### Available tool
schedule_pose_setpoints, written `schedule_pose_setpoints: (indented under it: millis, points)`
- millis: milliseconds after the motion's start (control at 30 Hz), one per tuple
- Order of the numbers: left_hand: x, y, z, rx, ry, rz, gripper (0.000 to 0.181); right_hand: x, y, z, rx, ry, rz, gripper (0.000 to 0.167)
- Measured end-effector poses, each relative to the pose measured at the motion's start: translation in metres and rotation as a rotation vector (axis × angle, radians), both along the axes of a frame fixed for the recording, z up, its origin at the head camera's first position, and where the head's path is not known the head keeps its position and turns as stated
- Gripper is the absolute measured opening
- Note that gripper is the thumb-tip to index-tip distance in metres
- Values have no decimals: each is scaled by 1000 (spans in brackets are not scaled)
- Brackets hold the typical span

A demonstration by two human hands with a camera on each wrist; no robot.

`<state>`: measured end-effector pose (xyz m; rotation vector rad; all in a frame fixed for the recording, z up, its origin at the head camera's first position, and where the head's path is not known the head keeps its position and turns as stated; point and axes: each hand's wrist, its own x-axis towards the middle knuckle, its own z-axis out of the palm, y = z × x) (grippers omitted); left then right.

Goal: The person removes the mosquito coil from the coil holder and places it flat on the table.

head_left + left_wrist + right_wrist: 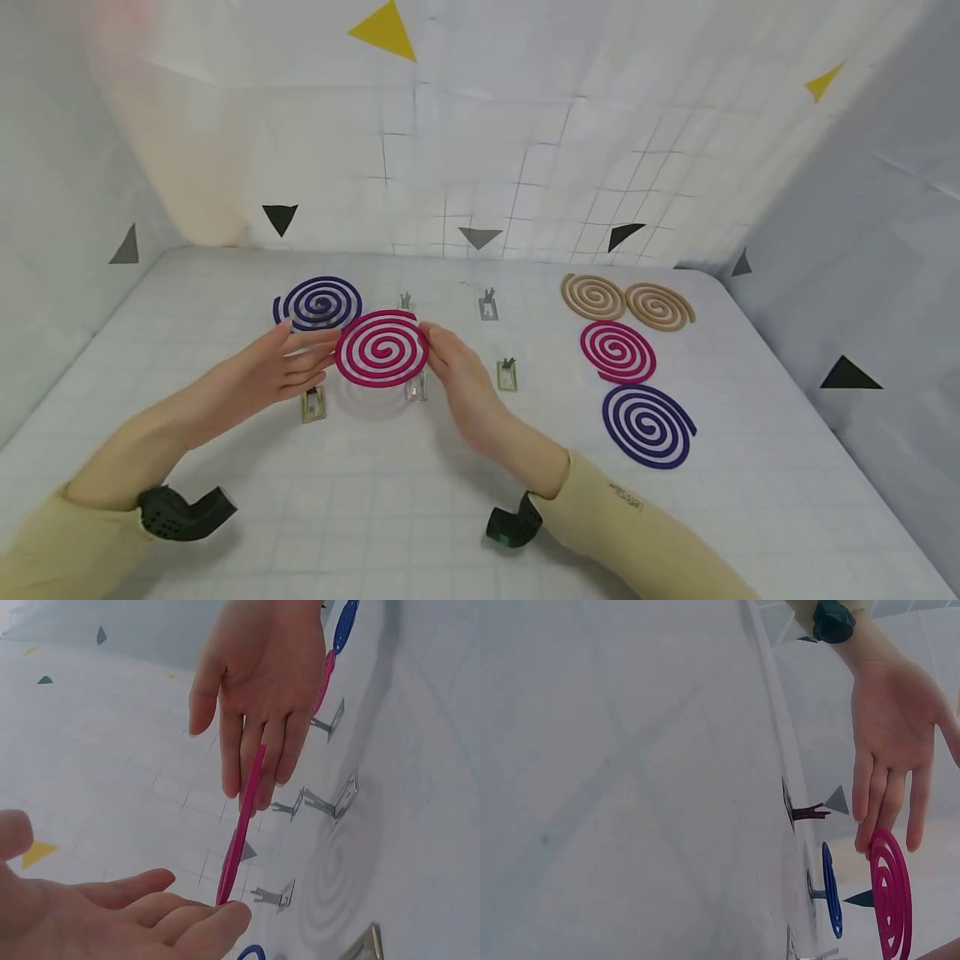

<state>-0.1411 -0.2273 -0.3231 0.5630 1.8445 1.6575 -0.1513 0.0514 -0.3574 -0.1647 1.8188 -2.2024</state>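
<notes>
A pink spiral coil (384,352) is held above the table between the fingertips of both hands. At its left edge is my left hand (247,379), fingers straight and slightly spread. My right hand (468,387) touches the right edge with extended fingers. In the left wrist view the coil (241,829) appears edge-on, between the left fingers and the right hand's open palm (266,690). Small metal stands with upright prongs are below and around it: a brass one (312,404) near the left hand, a silver one (416,386) partly behind the coil.
A blue coil (322,304) rests on a stand at back left. Other stands include a silver one (488,308) and a brass one (507,375). To the right lie two tan coils (592,297), another pink coil (618,352) and another blue coil (649,426). White sheeting surrounds the table.
</notes>
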Motion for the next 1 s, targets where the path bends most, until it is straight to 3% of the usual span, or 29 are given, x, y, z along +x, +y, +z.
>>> schedule_pose_setpoints:
  millis: [233, 567, 1000]
  points:
    - [-4, 20, 6, -59, 31, 18, 69, 0, 14, 1, 10, 9, -12, 54]
    - [-7, 42, 4, 34, 27, 32, 71, 2, 32, 7, -29, -14, -57, 54]
    - [-13, 66, 1, 81, -4, 47, 73, 5, 55, 10, 8, -29, -88, 54]
